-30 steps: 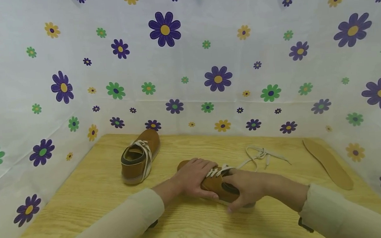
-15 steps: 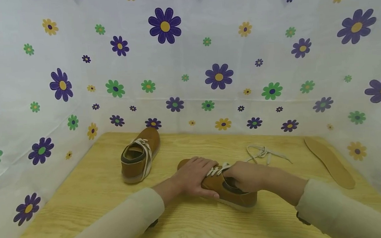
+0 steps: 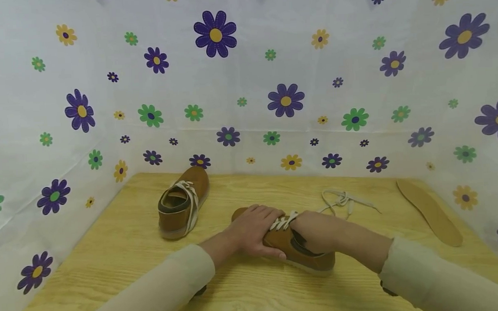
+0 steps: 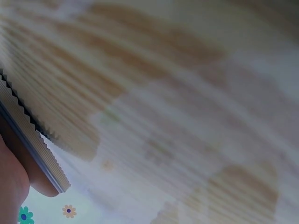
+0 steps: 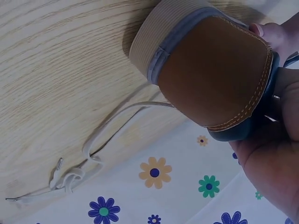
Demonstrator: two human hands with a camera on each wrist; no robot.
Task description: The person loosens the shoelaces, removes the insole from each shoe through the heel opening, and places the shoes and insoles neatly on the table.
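A brown lace-up shoe (image 3: 319,262) lies sole down on the table, toe to the left. My left hand (image 3: 256,231) grips its front part, fingers over the top and thumb along the near side. In the left wrist view, the ribbed pale sole (image 4: 35,140) shows beside that hand. My right hand (image 3: 321,231) reaches into the shoe's opening; its fingertips are hidden inside. The right wrist view shows the stitched brown heel (image 5: 215,70) and the right hand (image 5: 275,172) at the dark padded collar (image 5: 238,130). A pale shoelace (image 3: 342,198) trails behind the shoe.
A second brown shoe (image 3: 174,223) with pale laces stands at the back left of the wooden table (image 3: 124,253). Near the right edge lies a tan insole (image 3: 431,215). Flowered white sheeting (image 3: 246,81) encloses the table at the back and sides.
My right hand has moved from the heel end, thumb outside the near side, into the shoe's opening, with the thumb no longer visible outside. The left hand keeps its grip.
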